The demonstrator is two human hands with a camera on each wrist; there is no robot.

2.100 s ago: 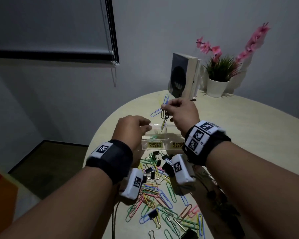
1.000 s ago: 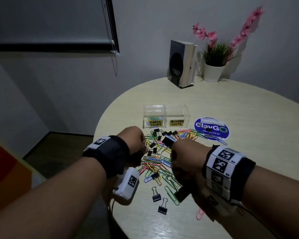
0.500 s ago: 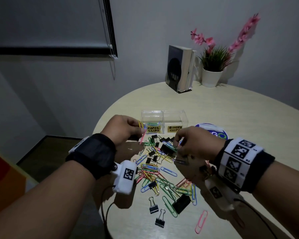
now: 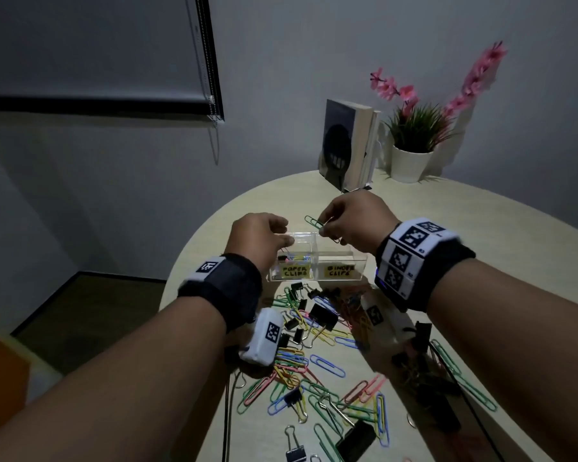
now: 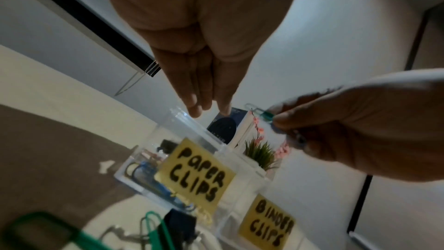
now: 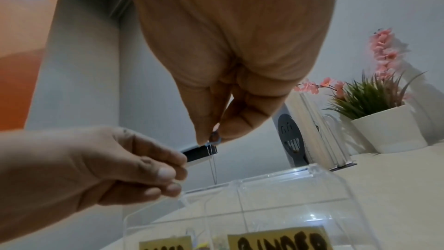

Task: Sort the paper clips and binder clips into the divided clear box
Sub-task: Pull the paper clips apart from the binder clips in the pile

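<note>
Clear divided box sat at centre of the head view on the round pale counter. Two compartments, each with a yellow handwritten label on the near wall: "PAPER CLIPS" at left, "BINDER CLIPS" at right. Walls transparent, rim catching light. Left compartment held a few coloured paper clips, blue and dark ones visible in the left wrist view; what the right compartment held could not be made out.

Left hand was above the left end of the box, fingers drawn together with tips at the rim over the paper clip compartment. Whether they pinched anything could not be told.

Right hand hovered above the box, near the divider, thumb and forefinger pinched on a green paper clip. The clip stuck out toward the left of the frame, clear of the box rim. A second thin wire piece hung below the fingers; kind unclear.

Loose pile of coloured paper clips (green, yellow, blue, pink) and black binder clips spread across the counter in the lower centre of the head view, just in front of the box.

Upper right of the frame: a book standing upright, and beside it a white potted plant with pink flowers.
</note>
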